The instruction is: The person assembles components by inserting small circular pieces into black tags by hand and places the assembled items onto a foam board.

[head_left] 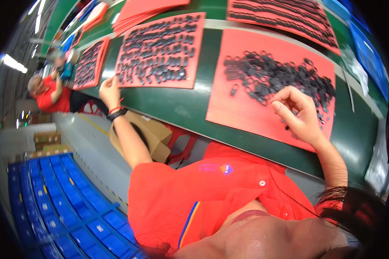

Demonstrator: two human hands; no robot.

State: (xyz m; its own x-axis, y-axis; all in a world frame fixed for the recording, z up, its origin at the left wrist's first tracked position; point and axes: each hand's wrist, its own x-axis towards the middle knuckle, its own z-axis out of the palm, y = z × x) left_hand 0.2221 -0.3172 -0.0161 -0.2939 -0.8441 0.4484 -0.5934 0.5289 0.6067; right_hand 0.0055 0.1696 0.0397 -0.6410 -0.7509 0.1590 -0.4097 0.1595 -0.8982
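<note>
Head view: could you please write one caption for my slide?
Left hand at a red mat of black parts in rows; right hand at a loose heap.

Looked like a factory assembly line, tbh. Had a long green workbench running under the fingers, red sheets of small black parts right by them, stacked cartons and a red-shirted co-worker well left of the left fingers, plus rows of blue bins below those.
</note>
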